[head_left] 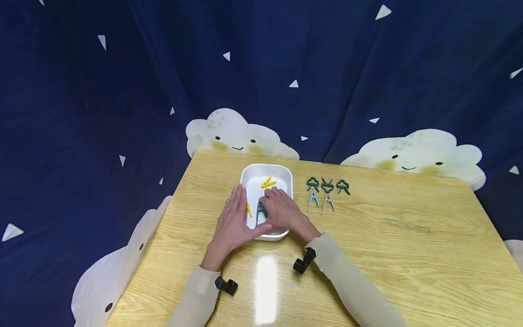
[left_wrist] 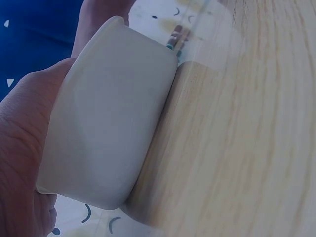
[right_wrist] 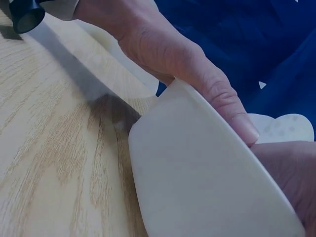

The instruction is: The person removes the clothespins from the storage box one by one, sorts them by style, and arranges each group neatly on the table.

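A white rectangular tub [head_left: 267, 167] stands on the wooden table. My left hand [head_left: 235, 221] rests along its left side, fingers straight, with the thumb stretched across the front corner. In the left wrist view, that hand lies against the rim of the tub [left_wrist: 108, 113]. My right hand [head_left: 281, 210] reaches into the tub, fingers bent, its fingertips at the top of a dark green clothespin [head_left: 261, 211]; I cannot tell whether they pinch it. Farther back in the tub lies a yellow clothespin [head_left: 268, 183]. Another yellow clothespin [head_left: 249, 209] shows partly beside the left fingers.
Right of the tub, three dark green cloud-shaped clips [head_left: 313, 184] lie in a row. Below them are a light blue clothespin [head_left: 313, 200] and a pink clothespin [head_left: 328, 203]. A dark blue curtain [head_left: 261, 68] with clouds hangs behind the table [head_left: 408, 236].
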`<state>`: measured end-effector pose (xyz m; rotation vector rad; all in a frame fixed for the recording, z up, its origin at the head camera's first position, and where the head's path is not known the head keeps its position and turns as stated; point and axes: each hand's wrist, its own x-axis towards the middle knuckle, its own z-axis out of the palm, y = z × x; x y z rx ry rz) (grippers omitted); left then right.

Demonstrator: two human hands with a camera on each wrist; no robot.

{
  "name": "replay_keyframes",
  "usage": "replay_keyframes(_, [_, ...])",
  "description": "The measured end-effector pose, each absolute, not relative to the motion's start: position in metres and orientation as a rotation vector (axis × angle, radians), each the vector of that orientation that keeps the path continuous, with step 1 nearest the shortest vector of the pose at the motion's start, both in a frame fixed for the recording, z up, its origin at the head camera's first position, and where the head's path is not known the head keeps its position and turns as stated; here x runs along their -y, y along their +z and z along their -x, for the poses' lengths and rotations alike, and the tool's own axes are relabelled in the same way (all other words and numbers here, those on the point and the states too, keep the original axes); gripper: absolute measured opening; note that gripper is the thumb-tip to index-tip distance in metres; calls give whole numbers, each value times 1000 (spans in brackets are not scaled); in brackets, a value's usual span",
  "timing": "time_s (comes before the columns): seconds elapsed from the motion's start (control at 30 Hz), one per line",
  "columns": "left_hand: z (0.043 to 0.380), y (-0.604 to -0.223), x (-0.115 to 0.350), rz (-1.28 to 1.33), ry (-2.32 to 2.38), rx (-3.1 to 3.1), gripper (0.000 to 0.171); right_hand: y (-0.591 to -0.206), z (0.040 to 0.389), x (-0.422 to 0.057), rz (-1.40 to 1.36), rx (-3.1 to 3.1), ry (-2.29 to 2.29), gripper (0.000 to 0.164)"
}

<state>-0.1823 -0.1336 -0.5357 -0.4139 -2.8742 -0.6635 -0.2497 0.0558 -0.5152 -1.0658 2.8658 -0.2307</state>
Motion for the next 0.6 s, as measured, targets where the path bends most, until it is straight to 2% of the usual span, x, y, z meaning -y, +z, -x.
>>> replay_keyframes(0.4, [181, -534, 133, 422, -683, 2868, 135, -515, 246, -58, 1050, -2940, -394, 88])
replay_keyframes(0.6, [181, -532, 133, 413, -682, 2883, 134, -512, 245, -58, 1014, -2981, -487, 88])
